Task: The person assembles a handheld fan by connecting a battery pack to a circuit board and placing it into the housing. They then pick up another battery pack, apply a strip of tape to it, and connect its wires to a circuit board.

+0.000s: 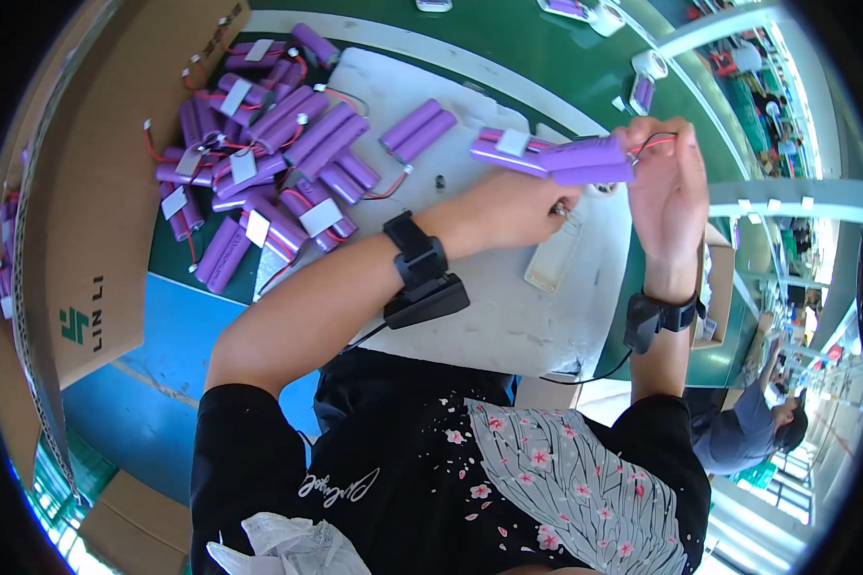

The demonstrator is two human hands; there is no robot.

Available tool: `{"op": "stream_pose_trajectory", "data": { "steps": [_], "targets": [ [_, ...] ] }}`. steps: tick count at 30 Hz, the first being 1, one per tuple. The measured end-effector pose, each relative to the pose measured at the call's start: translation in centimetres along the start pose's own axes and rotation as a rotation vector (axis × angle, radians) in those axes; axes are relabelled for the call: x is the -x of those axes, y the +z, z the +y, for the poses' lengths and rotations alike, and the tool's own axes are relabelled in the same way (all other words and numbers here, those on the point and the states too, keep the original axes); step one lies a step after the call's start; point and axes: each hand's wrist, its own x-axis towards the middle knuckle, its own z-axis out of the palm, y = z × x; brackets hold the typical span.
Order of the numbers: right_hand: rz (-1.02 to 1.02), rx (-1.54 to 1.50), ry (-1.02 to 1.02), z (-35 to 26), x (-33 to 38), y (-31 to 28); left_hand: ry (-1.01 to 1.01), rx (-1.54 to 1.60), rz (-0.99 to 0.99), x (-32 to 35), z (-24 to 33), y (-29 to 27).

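One purple battery pack [590,161], with its wires [654,142] at the right side

The battery pack is in front of the person, in view over a pale sheet [489,307] which lies on the green desk [171,257]. A second battery pack, with a white label [512,142], meets or overlaps its left end; I cannot tell if the two are touching.

The left hand [513,206] is just below these packs. Its fingers are folded inward, nearly closed, beside the upper end of a narrow, pale housing [554,257]. What they grip is hidden from this view. The right hand [671,192] is raised at the other end, palm partly visible. Its fingers are curved, not fully closed, and the red and black wires run to them. They may be pinching the wires, but I cannot confirm it.

In my judgement, the step in hand is arranging the wires of this pack close to the housing. The next move seems to call for a light hold on the wires and a steady left hand, so that nothing thin is pulled or trapped.

To the left, many more purple packs [283,120] lie in a loose heap beside a cardboard box [105,211], and one separate pack [412,125] rests between the heap and the hands.
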Motion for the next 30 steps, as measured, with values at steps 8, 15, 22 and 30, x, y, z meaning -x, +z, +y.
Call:
{"op": "stream_pose_trajectory", "data": {
  "steps": [8,15,22,30],
  "targets": [
    [-0.12,-0.101,0.052,2.3,-0.4,3.1,0.114,-0.064,0.162,0.0,-0.6,1.3],
    [-0.014,-0.434,0.38,4.7,-3.1,5.8,0.009,-0.03,0.078,0.1,-0.1,0.7],
    [-0.101,-0.511,0.226,-2.3,-2.7,2.1,-0.077,0.002,0.003,0.1,0.4,-0.4],
    [0.239,0.907,0.483,0.1,4.2,-4.0,-0.052,-0.045,-0.074,-0.1,0.4,-1.0]
  ]
}}
